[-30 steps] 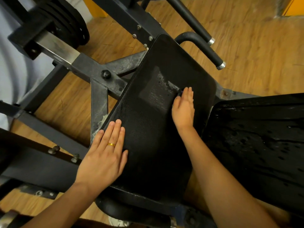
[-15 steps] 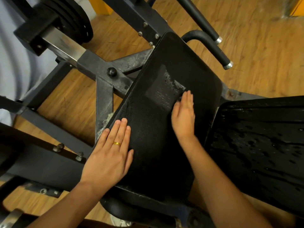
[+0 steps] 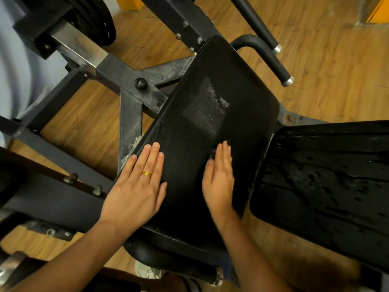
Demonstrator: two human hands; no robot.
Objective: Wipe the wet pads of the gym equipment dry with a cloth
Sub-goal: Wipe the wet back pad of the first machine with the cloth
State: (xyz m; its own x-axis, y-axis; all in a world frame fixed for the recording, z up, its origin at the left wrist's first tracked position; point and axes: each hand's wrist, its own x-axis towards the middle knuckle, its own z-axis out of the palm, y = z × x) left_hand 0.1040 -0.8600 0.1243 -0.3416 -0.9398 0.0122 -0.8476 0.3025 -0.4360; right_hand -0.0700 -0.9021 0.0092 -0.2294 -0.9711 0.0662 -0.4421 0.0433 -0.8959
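A long black back pad (image 3: pixel 237 87) slopes away from me, with a worn square patch (image 3: pixel 207 110) near its middle. My left hand (image 3: pixel 139 186), wearing a gold ring, lies flat with straight fingers on the pad's lower left edge. My right hand (image 3: pixel 220 180) lies flat on the pad's lower right part and is motion-blurred. A sliver of dark cloth (image 3: pixel 212 153) shows beside its index finger; the rest is hidden under the palm. To the right a second black pad (image 3: pixel 328 178) glistens with water drops and streaks.
The machine's dark steel frame (image 3: pixel 130 110) crosses at left, with weight plates (image 3: pixel 92 24) at the top left. Two black handle bars (image 3: pixel 273 60) with chrome ends jut out beyond the back pad. Wooden floor (image 3: pixel 326 49) surrounds the machine. A shoe (image 3: pixel 147 270) shows below.
My right hand has slid down the back pad toward me, away from the worn patch. My left hand has stayed flat on the pad's left edge.
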